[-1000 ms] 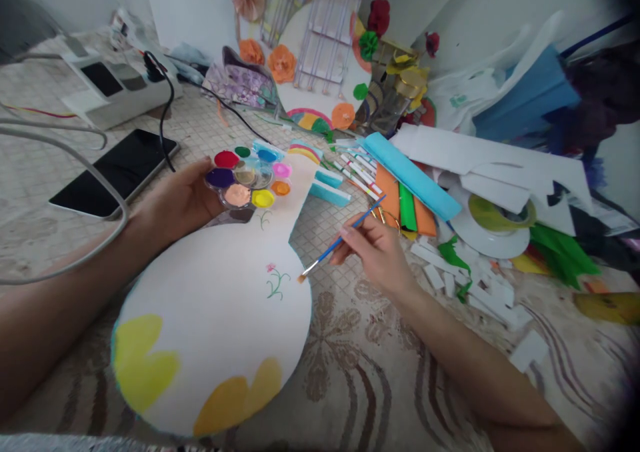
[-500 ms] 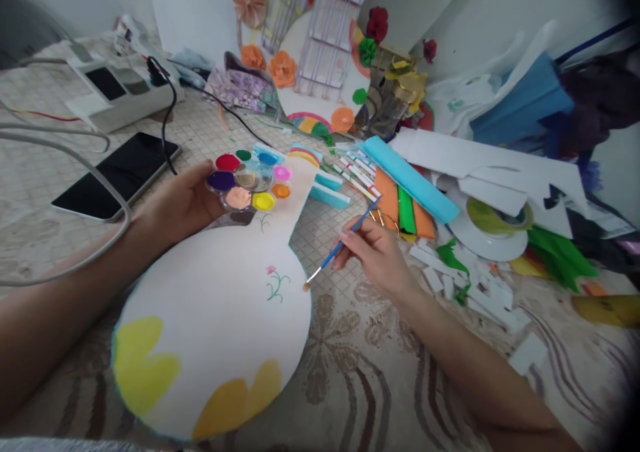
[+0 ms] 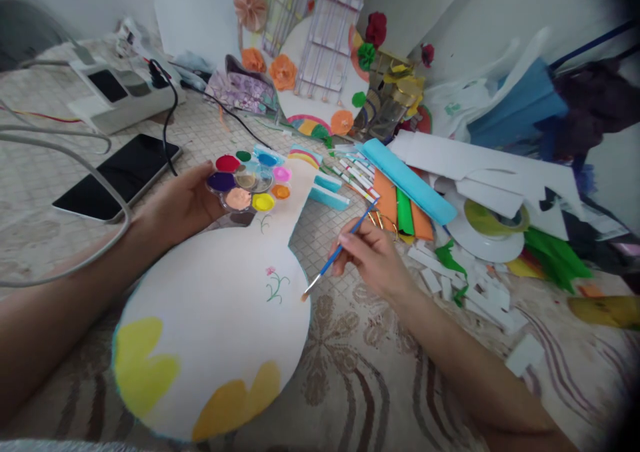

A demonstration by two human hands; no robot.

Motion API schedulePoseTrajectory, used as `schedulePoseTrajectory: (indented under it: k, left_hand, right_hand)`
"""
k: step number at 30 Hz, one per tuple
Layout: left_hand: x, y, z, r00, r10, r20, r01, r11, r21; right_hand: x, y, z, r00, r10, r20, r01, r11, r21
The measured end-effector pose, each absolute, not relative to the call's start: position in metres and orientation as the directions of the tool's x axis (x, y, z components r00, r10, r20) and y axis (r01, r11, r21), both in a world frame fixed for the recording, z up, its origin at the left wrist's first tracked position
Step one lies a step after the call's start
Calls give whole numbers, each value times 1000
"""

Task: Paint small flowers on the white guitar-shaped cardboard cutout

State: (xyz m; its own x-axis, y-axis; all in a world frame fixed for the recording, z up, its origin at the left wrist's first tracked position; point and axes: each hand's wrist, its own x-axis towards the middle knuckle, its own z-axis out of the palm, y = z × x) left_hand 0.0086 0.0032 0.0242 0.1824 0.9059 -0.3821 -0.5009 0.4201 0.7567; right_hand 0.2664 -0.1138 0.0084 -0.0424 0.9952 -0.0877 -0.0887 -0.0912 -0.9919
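Note:
My right hand (image 3: 367,255) pinches a blue-handled paintbrush (image 3: 334,255), its tip at the right edge of a white guitar-shaped cutout (image 3: 215,299). Whether the bristles touch the surface I cannot tell. Yellow and orange painted petals mark the lower edge of the cutout, and a small pink flower with green stems is drawn near its middle right. My left hand (image 3: 193,195) grips a paint palette (image 3: 255,182) with several round wells of colour, held over the cutout's neck. Light blue pegs (image 3: 327,195) stick out beside the neck.
A tablet-like black device (image 3: 117,175) lies at left below a white power strip (image 3: 123,89), with cables across it. At right are markers (image 3: 357,172), a light blue paper roll (image 3: 410,180), tape (image 3: 495,215) and white scraps (image 3: 480,299). Paper flowers (image 3: 283,72) decorate a round board behind.
The brush tip has moved slightly down and toward me along the cutout's right edge, with my right hand following. My left hand and the palette stay in place.

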Motion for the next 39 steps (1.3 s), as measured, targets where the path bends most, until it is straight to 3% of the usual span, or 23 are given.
schedulePoseTrajectory:
  k: [2,6,10,14,19,23,29,34,39]
  left_hand:
    - [8,4,23,188,907,-378,-491,420,763]
    - [8,4,22,187,905,-382,-495,422,759]
    - [9,3,24,166,899,-406,-511,431,744]
    - [8,2,24,187,900,-393,-510,431,744]
    - [8,2,24,149,903,-403,-519,418,746]
    - [8,2,24,159,908,-388,-510,412,755]
    - [7,4,21,169,907,-385,-500,416,760]
    - [7,4,20,190,908,-372,-484,417,769]
    - [7,3,22,174,913,-368,-498,404,767]
  right_hand:
    - [266,-114,8,-79,993,-87,-59,-92,-994]
    - [266,-116,7,13,999,-35,-52,-34,-998]
    - [265,-118,10,-95,992,-88,-5,-89,-996]
    - [265,-118,13,30,1000,8,-11,9,-1000]
    - [264,-119,14,-108,989,-102,28,-100,-995]
    - [265,-120,15,34,999,-7,33,-8,-999]
    - [256,-129,23,-227,967,-117,37,-112,-993]
    - [259,-128,28,40,999,36,95,32,-995]
    - [256,-131,27,-193,976,-96,40,-89,-995]
